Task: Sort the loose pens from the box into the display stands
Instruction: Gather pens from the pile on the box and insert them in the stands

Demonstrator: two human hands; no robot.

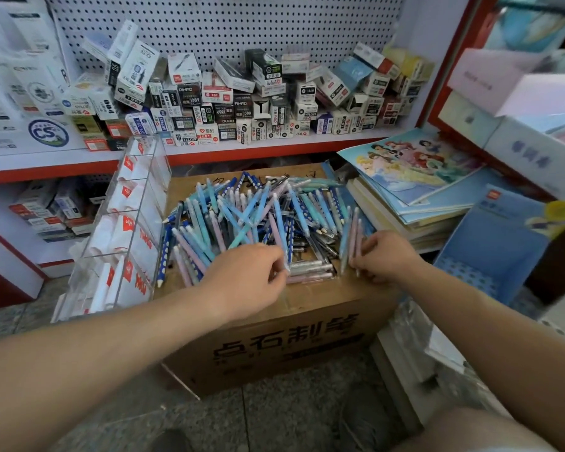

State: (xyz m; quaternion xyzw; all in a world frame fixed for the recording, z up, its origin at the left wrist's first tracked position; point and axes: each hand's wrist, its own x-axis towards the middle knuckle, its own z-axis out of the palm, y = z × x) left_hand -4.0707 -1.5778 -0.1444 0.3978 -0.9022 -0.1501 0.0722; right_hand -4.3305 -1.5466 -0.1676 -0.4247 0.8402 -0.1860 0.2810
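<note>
Over the near edge of the brown cardboard box (pixel 274 340), the left hand (pixel 245 282) pinches a clear-wrapped blue pen (pixel 282 233). The right hand (pixel 385 256) curls round two pink pens (pixel 354 230). A heap of loose blue, teal and pink pens (pixel 242 210) covers the box top. At left, a clear acrylic display stand (pixel 134 203) holds white pens; at right, stacked picture books (pixel 415 171) press against the box.

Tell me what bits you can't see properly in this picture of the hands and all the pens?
Head view only.
- Left hand and right hand: fingertips hidden behind the knuckles, grip unclear.
- Pile of blue, pink and teal plastic pens: lower ones buried under upper ones.
- Clear acrylic display stand: contents blurred by glare.
- Small cardboard pen boxes on shelf: print too small.
</note>
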